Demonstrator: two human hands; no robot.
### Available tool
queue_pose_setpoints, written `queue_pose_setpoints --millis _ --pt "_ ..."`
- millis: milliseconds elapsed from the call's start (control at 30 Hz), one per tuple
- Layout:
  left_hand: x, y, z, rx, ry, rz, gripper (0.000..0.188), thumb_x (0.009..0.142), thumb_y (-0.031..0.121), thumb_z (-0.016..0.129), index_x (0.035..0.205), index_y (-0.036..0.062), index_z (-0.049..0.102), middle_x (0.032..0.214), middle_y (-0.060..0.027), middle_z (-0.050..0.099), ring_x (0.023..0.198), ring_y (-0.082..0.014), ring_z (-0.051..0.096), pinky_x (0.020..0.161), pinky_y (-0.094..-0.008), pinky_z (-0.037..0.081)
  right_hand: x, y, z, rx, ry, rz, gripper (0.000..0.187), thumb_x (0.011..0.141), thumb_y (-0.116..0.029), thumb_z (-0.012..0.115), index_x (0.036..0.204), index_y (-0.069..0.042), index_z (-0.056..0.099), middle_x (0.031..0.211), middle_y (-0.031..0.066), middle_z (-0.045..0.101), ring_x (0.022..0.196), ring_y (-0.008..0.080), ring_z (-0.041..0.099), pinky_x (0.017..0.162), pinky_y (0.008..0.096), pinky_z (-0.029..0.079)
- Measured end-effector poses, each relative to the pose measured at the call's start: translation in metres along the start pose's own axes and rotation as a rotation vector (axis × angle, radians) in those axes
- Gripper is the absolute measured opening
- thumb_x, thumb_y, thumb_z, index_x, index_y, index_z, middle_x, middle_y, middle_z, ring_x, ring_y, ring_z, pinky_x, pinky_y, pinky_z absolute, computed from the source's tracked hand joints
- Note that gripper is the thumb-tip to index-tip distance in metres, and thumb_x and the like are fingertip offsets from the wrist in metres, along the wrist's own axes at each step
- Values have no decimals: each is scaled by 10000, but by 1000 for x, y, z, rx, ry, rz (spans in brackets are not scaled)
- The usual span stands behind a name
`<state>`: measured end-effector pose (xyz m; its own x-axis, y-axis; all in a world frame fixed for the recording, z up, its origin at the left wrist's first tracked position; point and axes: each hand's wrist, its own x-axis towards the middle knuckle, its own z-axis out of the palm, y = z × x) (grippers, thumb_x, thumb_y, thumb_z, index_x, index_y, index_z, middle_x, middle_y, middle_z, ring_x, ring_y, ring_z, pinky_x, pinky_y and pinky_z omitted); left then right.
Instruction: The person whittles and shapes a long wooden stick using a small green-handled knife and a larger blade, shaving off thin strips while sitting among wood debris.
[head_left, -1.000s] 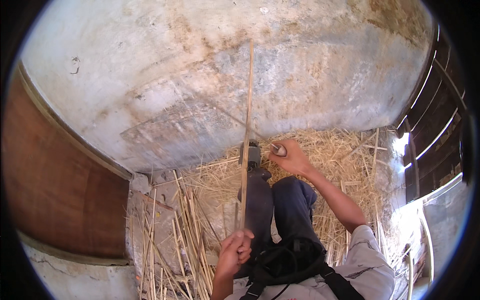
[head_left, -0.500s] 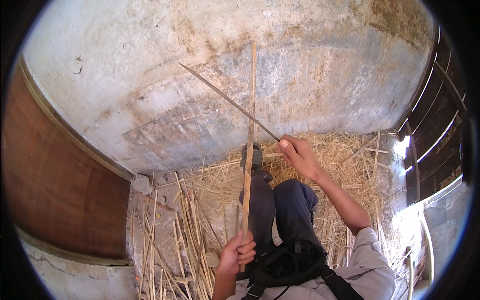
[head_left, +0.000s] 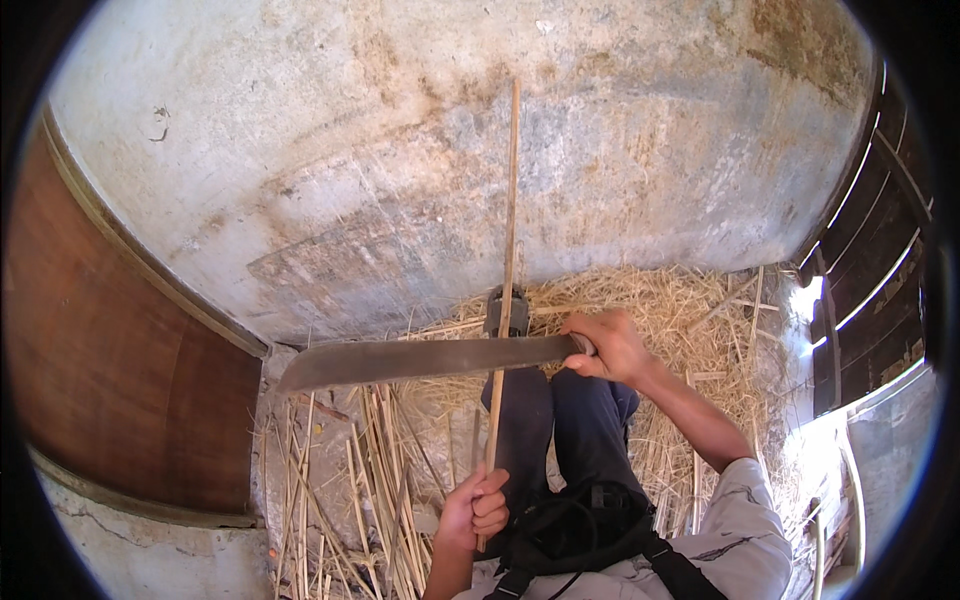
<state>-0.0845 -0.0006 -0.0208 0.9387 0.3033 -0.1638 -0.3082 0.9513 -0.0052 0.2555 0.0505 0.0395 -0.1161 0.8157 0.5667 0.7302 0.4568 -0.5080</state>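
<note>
My left hand [head_left: 474,507] is closed round the lower end of a long, thin wooden strip [head_left: 512,200], which looks like split bamboo. The strip points away from me, its far end in front of the wall. In my right hand [head_left: 612,346] is the handle of a machete [head_left: 430,361]. Its broad dark blade reaches left across the strip with its flat side showing, over my knees. Whether blade and strip touch, I cannot tell.
Several cut strips [head_left: 375,470] lie in a pile on the floor at my left. Pale shavings [head_left: 660,310] cover the floor ahead and to the right. A stained wall [head_left: 450,180] rises in front, a brown wooden panel [head_left: 130,350] stands left, and dark slats [head_left: 875,270] are at right.
The machete has swung nearer to me, from slanting far left to lying crosswise, and its flat now shows. The strip has turned slightly in my left hand, its far end shifting right.
</note>
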Motion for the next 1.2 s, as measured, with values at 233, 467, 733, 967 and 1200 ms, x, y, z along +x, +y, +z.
queue_pose_setpoints --millis 233,467,733,967,1200 --pt "-7 15 -2 237 168 7 431 1104 502 404 771 231 378 506 82 213 363 -56 179 347 -247 122 3 11 6 -101 -72 124 516 985 -567 592 925 -57 641 596 98 545 519 336 596 514 425 468" --pt "-5 6 -2 161 109 4 430 1106 503 395 775 229 376 503 88 195 362 -51 158 332 -237 112 -4 -15 -2 -159 1 -262 478 949 -565 640 946 -87 648 585 79 558 531 325 624 526 428 495" --pt "-7 6 1 14 -48 -9 421 1114 474 396 787 209 376 501 84 202 364 -44 165 321 -225 125 4 6 19 -182 -43 63 459 911 -555 682 943 -98 641 598 73 589 554 333 643 536 437 503" --pt "2 -7 26 242 133 148 486 1119 508 322 769 175 375 536 43 271 394 -76 214 351 -227 193 9 4 10 -252 -6 7 471 916 -549 681 829 -97 579 584 80 578 527 332 616 520 435 485" --pt "5 -11 55 1007 579 279 493 1138 444 316 758 136 379 583 27 326 498 -72 305 440 -240 259 6 -2 15 -228 -13 41 491 907 -571 687 815 -101 582 584 68 596 520 313 623 509 417 489"
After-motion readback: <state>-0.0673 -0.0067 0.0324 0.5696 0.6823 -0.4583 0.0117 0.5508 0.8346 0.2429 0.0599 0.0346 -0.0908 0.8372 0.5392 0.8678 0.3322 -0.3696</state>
